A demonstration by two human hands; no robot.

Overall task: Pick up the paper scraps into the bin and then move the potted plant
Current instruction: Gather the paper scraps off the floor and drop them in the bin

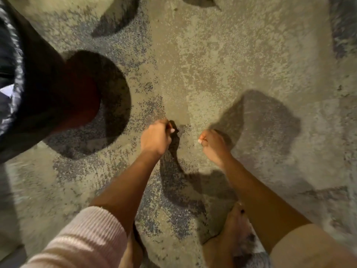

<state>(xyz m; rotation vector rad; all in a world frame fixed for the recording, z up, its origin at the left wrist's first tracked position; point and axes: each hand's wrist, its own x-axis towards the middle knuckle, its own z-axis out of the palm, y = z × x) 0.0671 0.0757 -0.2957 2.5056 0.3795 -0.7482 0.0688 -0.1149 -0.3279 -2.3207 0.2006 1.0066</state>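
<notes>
I look straight down at a mottled concrete floor (212, 64). My left hand (156, 136) hovers low over the floor at the centre, its fingers curled in and the thumb against them. My right hand (212, 147) is just to its right, curled the same way. No paper scrap shows in either hand or on the floor. The bin (58, 97), dark with a shiny black liner (11, 60), stands at the left, up and to the left of my left hand. Something white (6, 90) lies inside it at the frame's edge. No potted plant is in view.
My feet (238, 231) stand at the bottom of the view, under my arms. Dark shadows fall on the floor around the bin, to the right of my right hand and at the top edge. The frame is slightly blurred.
</notes>
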